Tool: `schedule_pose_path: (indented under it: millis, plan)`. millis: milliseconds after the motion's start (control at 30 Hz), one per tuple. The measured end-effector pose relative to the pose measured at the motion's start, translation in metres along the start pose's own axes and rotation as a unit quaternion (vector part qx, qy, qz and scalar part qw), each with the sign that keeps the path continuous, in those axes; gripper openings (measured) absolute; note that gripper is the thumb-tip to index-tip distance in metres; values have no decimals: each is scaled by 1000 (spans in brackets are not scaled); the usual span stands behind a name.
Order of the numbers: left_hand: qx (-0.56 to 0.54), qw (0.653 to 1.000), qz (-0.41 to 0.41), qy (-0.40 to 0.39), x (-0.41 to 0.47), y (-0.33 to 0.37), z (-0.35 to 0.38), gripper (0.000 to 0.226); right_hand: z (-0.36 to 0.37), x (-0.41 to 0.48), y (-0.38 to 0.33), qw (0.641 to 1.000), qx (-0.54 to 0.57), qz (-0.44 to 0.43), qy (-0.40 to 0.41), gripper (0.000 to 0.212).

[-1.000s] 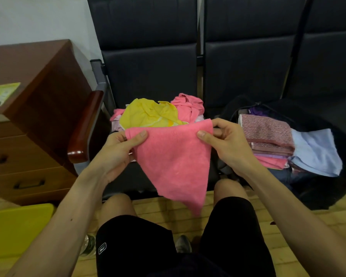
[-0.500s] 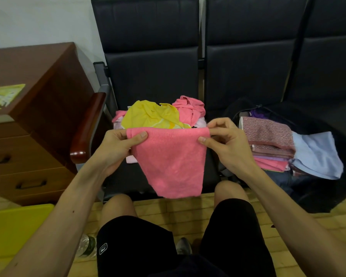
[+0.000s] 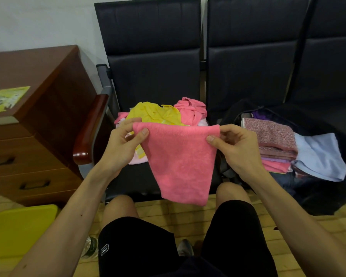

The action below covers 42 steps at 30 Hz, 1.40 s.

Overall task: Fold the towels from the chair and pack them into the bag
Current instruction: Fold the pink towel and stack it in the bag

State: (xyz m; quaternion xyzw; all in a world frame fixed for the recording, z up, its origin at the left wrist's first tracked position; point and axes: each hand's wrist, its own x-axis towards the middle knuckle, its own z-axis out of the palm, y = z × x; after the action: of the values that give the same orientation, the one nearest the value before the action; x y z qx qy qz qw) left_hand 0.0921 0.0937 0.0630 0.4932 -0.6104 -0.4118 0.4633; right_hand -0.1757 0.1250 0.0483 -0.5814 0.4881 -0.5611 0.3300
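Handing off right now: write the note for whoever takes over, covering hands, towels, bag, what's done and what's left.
Left hand and right hand each pinch a top corner of the pink towel, hanging in front of the chair.
Unfolded pile, yellow and pink, lies on its seat.
Done: folded stack and a light blue towel sit in the open black bag.
Left: fold the held towel, pack it, then work through the pile.

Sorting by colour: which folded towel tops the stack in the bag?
The speckled maroon towel; the purple towel and folded pink towel lie beneath it.
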Motion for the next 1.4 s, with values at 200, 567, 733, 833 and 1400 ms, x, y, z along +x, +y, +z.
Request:
schedule_pose_path:
  millis: [200, 567, 733, 833, 1400]
  plan:
    - [-50, 998, 45, 3, -6, 13, 17, 26, -9, 0, -5, 978, 180, 100, -37, 27]
    - [-187, 965, -91, -159, -5, 19, 48, 75, 21, -41, 36, 815, 449, 312, -192, 57]
    - [-158, 957, -215, -112, -1, 3, 40, 88, 42, -68, 34, 765, 470, 356, -261, 54]
    - [-104, 938, -309, -114, -1, -26, 28, 74, 39, -59, 28, 787, 450, 366, -209, 63]
    - [-325, 899, -289, -43, -48, -89, 63, 107, 38, -48, 30, 817, 353, 456, -32, 30]
